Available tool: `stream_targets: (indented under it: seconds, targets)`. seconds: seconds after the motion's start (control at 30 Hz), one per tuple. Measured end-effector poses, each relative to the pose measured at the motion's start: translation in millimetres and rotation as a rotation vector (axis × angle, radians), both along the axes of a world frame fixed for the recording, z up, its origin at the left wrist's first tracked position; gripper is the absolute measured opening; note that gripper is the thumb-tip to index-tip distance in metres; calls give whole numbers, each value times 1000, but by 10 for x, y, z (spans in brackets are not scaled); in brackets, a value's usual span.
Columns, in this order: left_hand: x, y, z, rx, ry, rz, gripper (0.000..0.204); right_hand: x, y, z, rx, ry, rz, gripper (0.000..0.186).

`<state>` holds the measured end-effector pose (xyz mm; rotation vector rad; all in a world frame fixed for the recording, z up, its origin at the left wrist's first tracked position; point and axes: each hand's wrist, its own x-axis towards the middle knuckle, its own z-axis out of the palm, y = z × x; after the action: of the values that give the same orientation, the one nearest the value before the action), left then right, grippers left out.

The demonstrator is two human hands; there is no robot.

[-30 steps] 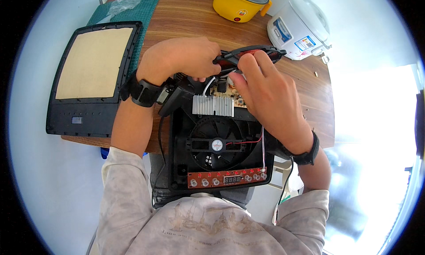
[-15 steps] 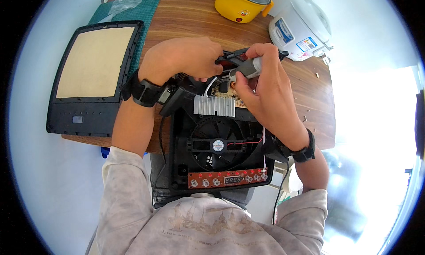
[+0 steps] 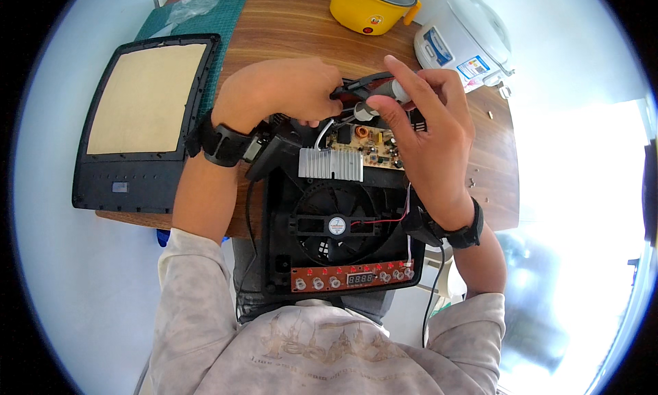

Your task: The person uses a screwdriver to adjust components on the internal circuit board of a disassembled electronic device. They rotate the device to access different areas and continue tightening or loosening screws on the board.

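An opened black appliance housing [image 3: 277, 237] holds a fan [image 3: 325, 241], a finned silver heat sink [image 3: 329, 163], a circuit board [image 3: 377, 151] and a red-brown control board [image 3: 322, 271]. My left hand [image 3: 288, 90] grips the edge of a dark disc-like part with red windings [image 3: 363, 81] above the board, its fingertips partly hidden. My right hand [image 3: 432, 134] holds a grey cylindrical tool [image 3: 364, 111] against or close to that part, thumb and fingers around it. The tool's working end is unclear.
A black panel with a beige insert [image 3: 140, 103] lies at left by a green mat [image 3: 226, 14] and plastic bag [image 3: 188, 7]. A yellow pot [image 3: 360, 7] and white rice cooker [image 3: 452, 38] stand behind. Small screws [image 3: 490, 114] lie on the wooden table [image 3: 274, 25].
The grey tool has come into view in my right hand, whose fingers have risen and shifted, the index finger now higher. My left hand has barely moved.
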<state>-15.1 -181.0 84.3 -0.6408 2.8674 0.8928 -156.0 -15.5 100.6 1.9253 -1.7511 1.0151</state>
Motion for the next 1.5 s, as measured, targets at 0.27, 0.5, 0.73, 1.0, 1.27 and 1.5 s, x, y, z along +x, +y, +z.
stream_targets:
  seconds: [0.27,0.5,0.73,1.0,1.27,1.5]
  targets:
    - [2,3,3,9,0,4,29,44,-46,13,-3,-240,-17,38]
    - [19,42,87,46,-22,38,31,-43,-30,-26,-5,-235,0,32]
    - [7,13,44,43,-8,40,30,-91,-29,-47,-31,-305,91,30]
    - [29,14,48,38,7,18,30,-22,-75,61,-90,-97,49,30]
    - [28,32,87,44,-10,41,30,-58,-46,84,-85,-61,42,27]
    - [-6,-30,-9,37,-6,30,31,-54,-19,85,17,-139,68,34]
